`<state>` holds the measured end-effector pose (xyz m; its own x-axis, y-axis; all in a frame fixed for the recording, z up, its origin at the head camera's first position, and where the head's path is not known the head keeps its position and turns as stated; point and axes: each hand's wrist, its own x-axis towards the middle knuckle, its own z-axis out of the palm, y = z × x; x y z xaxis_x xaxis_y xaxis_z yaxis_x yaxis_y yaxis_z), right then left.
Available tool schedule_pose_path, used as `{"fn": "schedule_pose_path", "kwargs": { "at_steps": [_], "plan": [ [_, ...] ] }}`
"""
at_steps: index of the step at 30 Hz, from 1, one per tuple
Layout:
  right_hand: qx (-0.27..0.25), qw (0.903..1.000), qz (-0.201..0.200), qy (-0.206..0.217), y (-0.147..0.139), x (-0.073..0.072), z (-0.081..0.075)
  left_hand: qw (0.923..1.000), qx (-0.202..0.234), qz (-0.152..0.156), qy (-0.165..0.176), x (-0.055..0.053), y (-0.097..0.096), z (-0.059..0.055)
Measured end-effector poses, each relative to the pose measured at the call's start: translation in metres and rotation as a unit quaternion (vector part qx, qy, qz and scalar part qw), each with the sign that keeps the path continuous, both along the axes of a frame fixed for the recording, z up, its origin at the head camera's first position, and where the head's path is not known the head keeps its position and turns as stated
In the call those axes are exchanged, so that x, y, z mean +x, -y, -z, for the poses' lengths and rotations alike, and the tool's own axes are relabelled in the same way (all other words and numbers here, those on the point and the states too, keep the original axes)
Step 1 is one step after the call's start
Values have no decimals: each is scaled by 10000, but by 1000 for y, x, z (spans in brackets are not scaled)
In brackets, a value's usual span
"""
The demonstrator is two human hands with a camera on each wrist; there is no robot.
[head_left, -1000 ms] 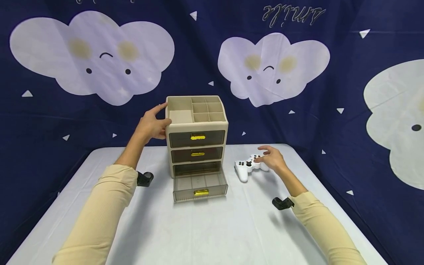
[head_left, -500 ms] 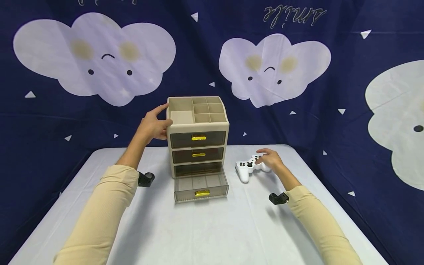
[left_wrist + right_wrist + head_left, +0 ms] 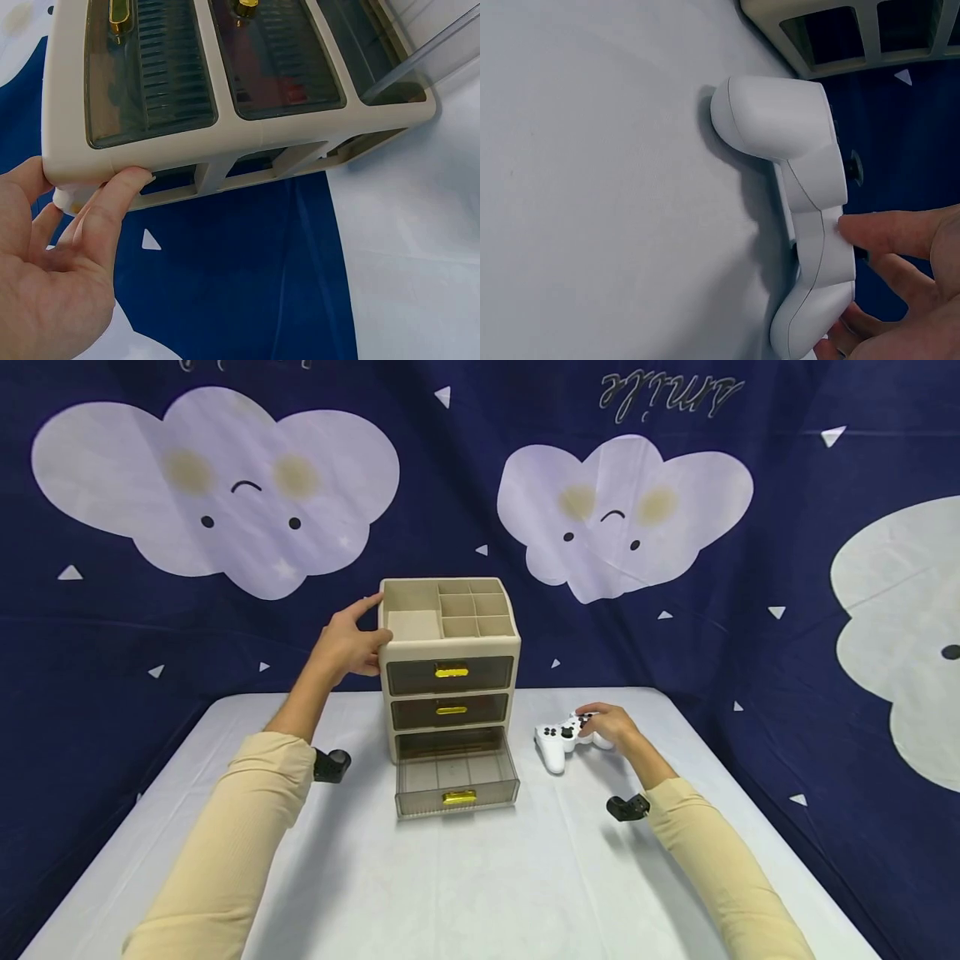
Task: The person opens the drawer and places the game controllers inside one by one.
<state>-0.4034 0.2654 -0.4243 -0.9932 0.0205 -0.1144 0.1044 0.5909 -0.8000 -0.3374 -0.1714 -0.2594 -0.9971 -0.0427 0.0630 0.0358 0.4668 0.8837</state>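
A beige desktop drawer organizer (image 3: 450,649) stands at the back of the table, with three smoky clear drawers and gold handles. Its bottom drawer (image 3: 420,802) is pulled out and shows bare compartments. My left hand (image 3: 347,642) grips the organizer's upper left corner, thumb and fingers spread around its edge, as the left wrist view also shows. To the right lies a white game controller (image 3: 553,748) with black buttons and sticks. My right hand (image 3: 611,725) holds its middle, thumb on the near edge (image 3: 838,247), the other fingers partly hidden behind it.
The white-covered table (image 3: 465,893) runs up to a dark blue cloth backdrop (image 3: 442,485) printed with clouds. Open compartments (image 3: 472,606) divide the organizer's top. A black wrist camera (image 3: 330,766) sits at the left sleeve, another (image 3: 627,808) at the right.
My right hand has moved slightly left and down onto the controller, its fingers closing over it. My left hand stays on the organizer, and the drawer has not moved.
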Motion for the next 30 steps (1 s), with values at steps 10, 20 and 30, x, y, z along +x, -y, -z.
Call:
{"fn": "schedule_pose_path", "kwargs": {
  "at_steps": [10,20,30],
  "plan": [
    [171,9992,-350,94,-6,1,1,10000,-24,-2,-19,0,-1,0],
    [365,9959,-773,287,-13,5,3,10000,-11,-2,-7,2,0,-1],
    [911,9902,-999,346,-17,18,-1,10000,1,-31,-13,1,1,0]
  ]
}}
